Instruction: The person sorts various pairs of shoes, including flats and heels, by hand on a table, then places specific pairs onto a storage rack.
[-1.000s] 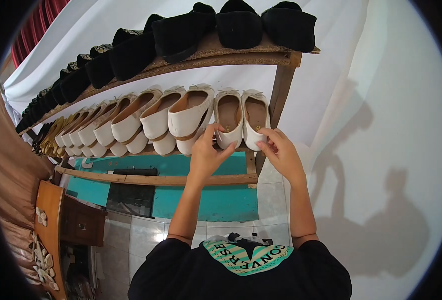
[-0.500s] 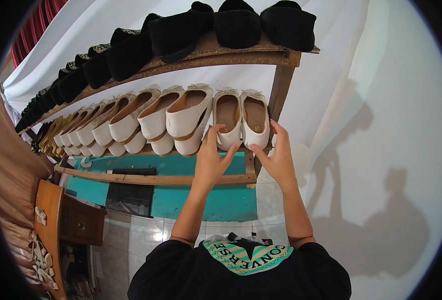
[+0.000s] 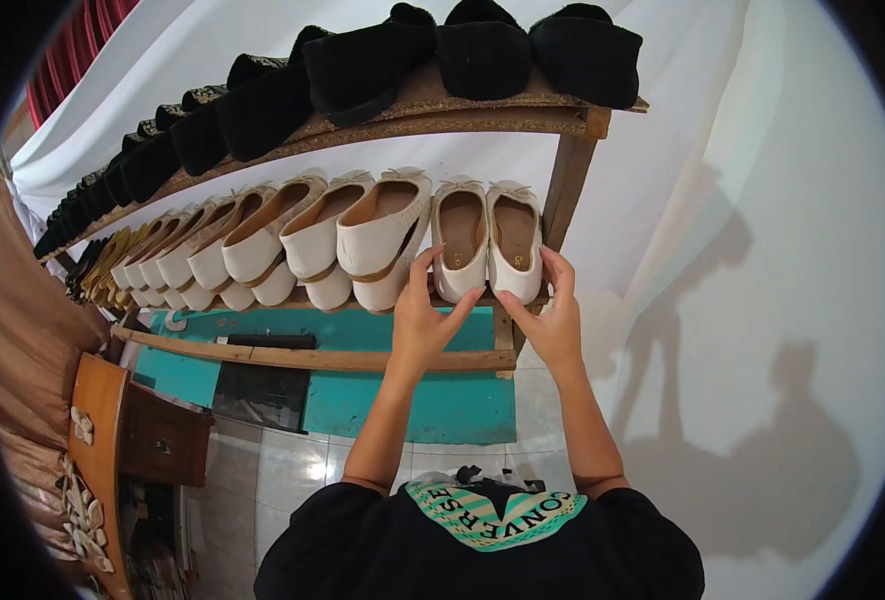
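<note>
Evidently, the two white flats (image 3: 486, 280) sit side by side at the right end of the lower shelf (image 3: 299, 300), heels along its front edge, where both are easy to reach. The left hand (image 3: 421, 325) cups the left heel, the right hand (image 3: 560, 330) the right, each half open, thumb behind and fingers outside, probably to keep them level. Leftward, white pairs (image 3: 371, 248) lean shoe on shoe, likely saving room; black shoes (image 3: 483, 60) line the upper shelf (image 3: 468, 122).
</note>
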Demonstrator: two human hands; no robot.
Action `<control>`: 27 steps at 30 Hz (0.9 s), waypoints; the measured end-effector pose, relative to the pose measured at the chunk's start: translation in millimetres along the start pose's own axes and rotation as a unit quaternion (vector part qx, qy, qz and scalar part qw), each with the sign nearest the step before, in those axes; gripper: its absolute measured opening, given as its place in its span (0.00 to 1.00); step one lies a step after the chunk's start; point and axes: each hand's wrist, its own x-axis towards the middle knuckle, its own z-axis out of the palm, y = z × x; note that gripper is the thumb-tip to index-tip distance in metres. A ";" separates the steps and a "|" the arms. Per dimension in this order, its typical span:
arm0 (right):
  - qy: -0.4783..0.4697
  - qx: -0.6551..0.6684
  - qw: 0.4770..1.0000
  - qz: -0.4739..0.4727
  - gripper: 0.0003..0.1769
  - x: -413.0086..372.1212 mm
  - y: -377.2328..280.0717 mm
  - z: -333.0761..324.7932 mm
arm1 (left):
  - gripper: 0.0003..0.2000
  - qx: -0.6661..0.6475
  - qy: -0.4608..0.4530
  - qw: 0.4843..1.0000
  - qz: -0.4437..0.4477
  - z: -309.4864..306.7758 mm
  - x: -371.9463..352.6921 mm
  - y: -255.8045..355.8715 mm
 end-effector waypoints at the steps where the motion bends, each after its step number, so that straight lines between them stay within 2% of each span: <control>1: -0.001 0.000 1.000 0.000 0.40 -0.4 1.1 0.5 | 0.29 -0.010 -0.004 1.000 -0.011 -0.2 -0.7 0.9; 5: -0.002 -0.003 1.000 0.003 0.42 -0.4 0.3 0.3 | 0.30 0.021 0.008 1.000 0.002 2.5 -1.7 -1.4; 10: -0.017 0.008 1.000 0.003 0.43 -6.3 6.0 -0.8 | 0.34 0.005 0.020 1.000 -0.023 3.5 -9.9 6.7; 12: 0.005 -0.051 0.997 -0.065 0.44 -10.8 9.8 -2.8 | 0.35 0.048 0.033 0.998 0.000 2.0 -15.7 8.5; 13: 0.001 -0.049 0.997 -0.067 0.44 -13.4 9.0 -4.6 | 0.35 0.090 0.042 0.995 0.022 1.2 -19.7 9.5; 17: 0.024 -0.020 0.993 -0.115 0.40 -23.8 -1.0 -10.2 | 0.35 0.140 0.072 0.987 0.000 -1.1 -40.4 19.9; 22: 0.000 -0.032 0.990 -0.139 0.34 -44.9 -1.5 -17.3 | 0.30 0.192 0.129 0.973 -0.001 -6.2 -74.4 29.7; 27: -0.052 -0.040 0.988 -0.143 0.33 -63.8 -6.9 -5.2 | 0.26 0.235 0.159 0.957 -0.051 -22.4 -110.0 37.4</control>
